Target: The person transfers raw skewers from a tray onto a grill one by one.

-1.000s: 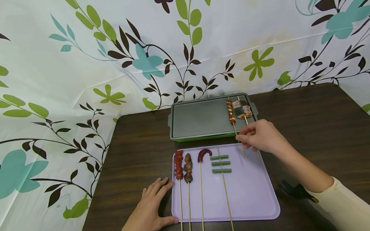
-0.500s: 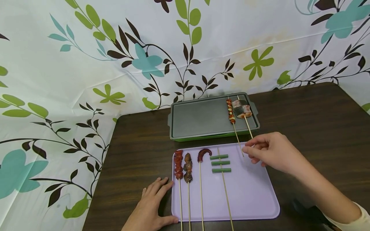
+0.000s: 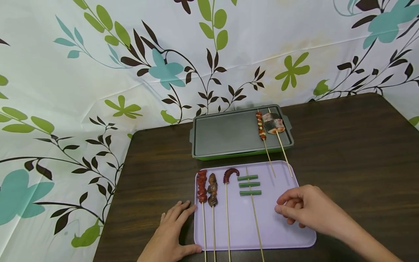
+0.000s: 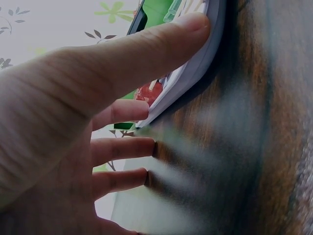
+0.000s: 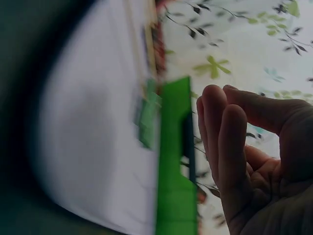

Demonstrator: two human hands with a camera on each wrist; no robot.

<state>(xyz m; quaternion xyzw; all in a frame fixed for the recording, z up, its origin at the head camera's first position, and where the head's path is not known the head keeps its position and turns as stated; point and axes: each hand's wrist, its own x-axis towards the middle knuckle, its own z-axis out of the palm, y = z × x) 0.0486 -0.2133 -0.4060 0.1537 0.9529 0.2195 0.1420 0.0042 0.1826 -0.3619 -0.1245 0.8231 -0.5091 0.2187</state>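
Observation:
My left hand (image 3: 170, 229) rests on the table with fingers spread, its thumb touching the lower left corner of the lilac tray (image 3: 281, 238). Over the tray's right side is my right hand (image 3: 307, 209), fingers loosely bent and holding nothing. On the tray lie a red skewer (image 3: 202, 187), a brown meat skewer (image 3: 212, 191), a tentacle skewer (image 3: 231, 174) and a green bean skewer (image 3: 250, 185). A red-and-yellow skewer (image 3: 260, 125) and a fish skewer (image 3: 273, 123) lie on the grey griddle plate (image 3: 226, 134), their sticks reaching over the tray's far edge.
The griddle has a green base (image 3: 222, 157) and stands behind the tray on the dark wood table (image 3: 343, 153). A patterned cloth (image 3: 229, 54) hangs behind the table.
My right hand has let go of the fish skewer's stick and moved back toward me, over the tray's right side. The left hand stays where it was.

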